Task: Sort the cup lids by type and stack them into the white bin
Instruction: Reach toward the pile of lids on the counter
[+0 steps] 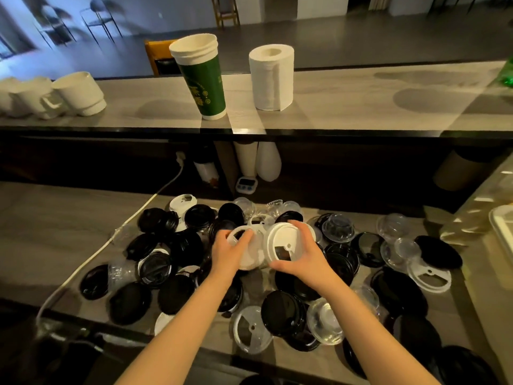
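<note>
Head view: you have both hands over the middle of the pile, each with a white lid in it. Your left hand (229,252) has its fingers curled over the rim of a ring lid (231,237), gripping it from above. Your right hand (304,258) is spread wider, thumb under and fingers arched over the far edge of a flat lid (280,240), which is tilted so its face with the dark drink opening points at you. The two lids sit just beside each other (whether they touch is hard to tell, as more white plastic shows between your hands).

Below them the counter (55,218) is strewn with black lids (283,312), clear lids (337,226) and a few loose white lids (429,275), overlapping in no order. A white cable (111,237) runs along the pile's left side. A white rim (501,232) pokes in at the right edge, too cropped to identify.

On the raised shelf (361,101) behind stand a green cup (201,79), a paper roll (272,79) and white mugs (75,93).
</note>
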### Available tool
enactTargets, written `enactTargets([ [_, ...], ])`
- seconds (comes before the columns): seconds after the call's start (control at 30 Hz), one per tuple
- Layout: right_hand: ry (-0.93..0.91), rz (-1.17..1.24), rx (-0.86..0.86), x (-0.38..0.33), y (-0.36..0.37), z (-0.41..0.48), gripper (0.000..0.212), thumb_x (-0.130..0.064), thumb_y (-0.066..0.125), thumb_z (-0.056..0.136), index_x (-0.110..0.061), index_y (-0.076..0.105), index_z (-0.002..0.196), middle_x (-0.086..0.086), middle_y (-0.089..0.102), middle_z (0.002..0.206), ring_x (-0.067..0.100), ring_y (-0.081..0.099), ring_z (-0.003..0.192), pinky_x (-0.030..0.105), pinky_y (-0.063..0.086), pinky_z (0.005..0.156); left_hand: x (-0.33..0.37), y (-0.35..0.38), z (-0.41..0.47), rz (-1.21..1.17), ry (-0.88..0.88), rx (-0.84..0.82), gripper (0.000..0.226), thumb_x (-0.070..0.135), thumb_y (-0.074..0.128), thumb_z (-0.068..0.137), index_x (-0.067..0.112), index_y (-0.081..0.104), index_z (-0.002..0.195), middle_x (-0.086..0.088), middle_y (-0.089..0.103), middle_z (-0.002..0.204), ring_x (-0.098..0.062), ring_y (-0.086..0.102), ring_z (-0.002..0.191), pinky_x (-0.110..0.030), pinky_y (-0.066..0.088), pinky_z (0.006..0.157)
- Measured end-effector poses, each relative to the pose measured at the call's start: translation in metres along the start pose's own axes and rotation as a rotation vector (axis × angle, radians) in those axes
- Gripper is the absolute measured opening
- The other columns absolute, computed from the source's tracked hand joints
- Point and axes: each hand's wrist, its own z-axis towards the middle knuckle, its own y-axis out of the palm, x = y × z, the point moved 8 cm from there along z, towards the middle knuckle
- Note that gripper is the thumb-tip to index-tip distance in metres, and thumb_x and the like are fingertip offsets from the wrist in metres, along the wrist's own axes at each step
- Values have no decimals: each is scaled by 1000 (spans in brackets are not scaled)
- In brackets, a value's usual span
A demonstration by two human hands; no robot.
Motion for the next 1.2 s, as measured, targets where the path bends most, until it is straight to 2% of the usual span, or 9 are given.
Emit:
enactTargets([
  [0.07, -22, 13, -21, -4, 2, -8, 86, -22, 85, 64, -33, 30, 129, -26, 36, 122, -9, 41, 110, 0, 36, 80, -5, 13, -17, -204, -73, -19, 28, 27, 60, 89, 11, 49, 111, -12, 59, 110, -21, 57, 93, -31, 47, 74],
  [0.2, -64, -19, 3, -4, 2, -22, 96, -35, 85, 58, -33, 29, 135, -14, 37, 131, 5, 40, 121, 14, 38, 95, -1, 39, -50, -315, -120, -161, 23, 30, 51, 94, 15, 46, 111, -9, 57, 109, -21, 57, 98, -32, 48, 78],
  [0.4, -60, -166, 56, -10, 1, -41, 100, -38, 86, 57, -54, 16, 126, -11, 31, 128, 7, 34, 119, 15, 33, 88, 8, 43, -75, -653, -189, -360, 15, 22, 42, 98, 12, 52, 103, -10, 60, 101, -17, 59, 86, -31, 48, 73],
  [0.6, -49, -387, 19, -22, 19, -50, 104, -42, 83, 59, -54, 12, 134, -12, 34, 119, 7, 42, 105, 18, 42, 80, 6, 31, -79, -412, -18, -699, 34, 13, 57, 91, 23, 38, 118, -5, 54, 117, -15, 58, 100, -22, 50, 69],
  [0.7, 45, -362, -39, -17, 24, -55, 105, -35, 85, 62, -49, 14, 139, -10, 34, 122, 9, 41, 109, 23, 41, 88, 0, 27, -79, -316, 42, -792, 46, 27, 66, 80, 25, 39, 117, -8, 52, 121, -16, 56, 107, -25, 49, 78],
  [0.83, 111, 30, -96, -8, 30, -64, 66, -41, 66, 83, -51, 29, 136, -10, 44, 134, 10, 48, 121, 31, 46, 98, -4, 18, -75, -406, -2, -807, 27, 7, 47, 93, 17, 42, 118, -6, 55, 114, -14, 58, 98, -21, 51, 70],
  [0.93, 220, 255, 13, -4, 27, -70, 34, -27, 51, 96, -28, 48, 130, -2, 62, 114, 5, 64, 96, 22, 54, 74, -9, 11, -74, -431, -17, -804, 24, 3, 43, 94, 13, 44, 115, -4, 57, 106, -13, 59, 92, -20, 52, 65],
  [1.0, 220, 269, 61, -2, 30, -72, 22, -21, 49, 97, -21, 57, 117, 0, 66, 100, 5, 65, 80, 20, 52, 65, -14, 9, -75, -412, -22, -815, 20, 2, 41, 95, 14, 45, 110, -3, 58, 102, -12, 59, 88, -20, 52, 62],
  [1.2, 240, 152, 69, 22, 60, -73, 17, -24, 50, 96, -26, 59, 110, 0, 66, 93, 11, 63, 80, 24, 53, 64, -45, -5, -70, -328, -107, -785, 14, 4, 46, 93, 16, 47, 101, -5, 58, 95, -16, 59, 84, -28, 51, 65],
])
